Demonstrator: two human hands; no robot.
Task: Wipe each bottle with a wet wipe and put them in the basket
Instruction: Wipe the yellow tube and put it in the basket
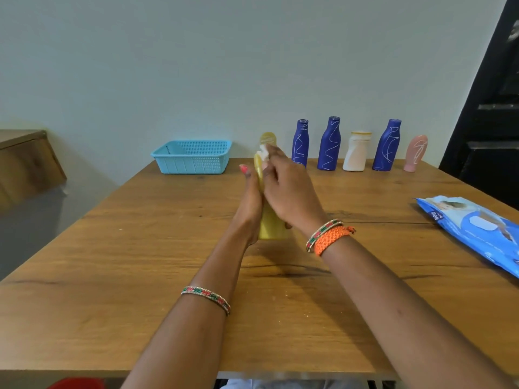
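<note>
Both hands meet over the middle of the wooden table (pixel 112 276): the left hand (pixel 250 203) grips the yellow bottle (pixel 269 223) along its side, holding it upright or slightly tilted just above the tabletop, while the right hand (pixel 289 192) pinches a bunched white wet wipe (pixel 264 153) against the bottle's upper part. Beyond and to the left of the hands sits the blue basket (pixel 193 157), with nothing visible inside it. Beyond and to the right stand five more bottles in a row: three dark blue bottles (pixel 328 144) with white scribbles, a white bottle (pixel 356 151) between two of them, and a small pink bottle (pixel 415 153) at the far end. Right of the right hand lies the blue wipes packet (pixel 474 228), printed with "mee" in part; the rest is unreadable. The yellow bottle looks like light, stiff plastic, likely slick once damp, so a firm hold round its lower body seems best.
</note>
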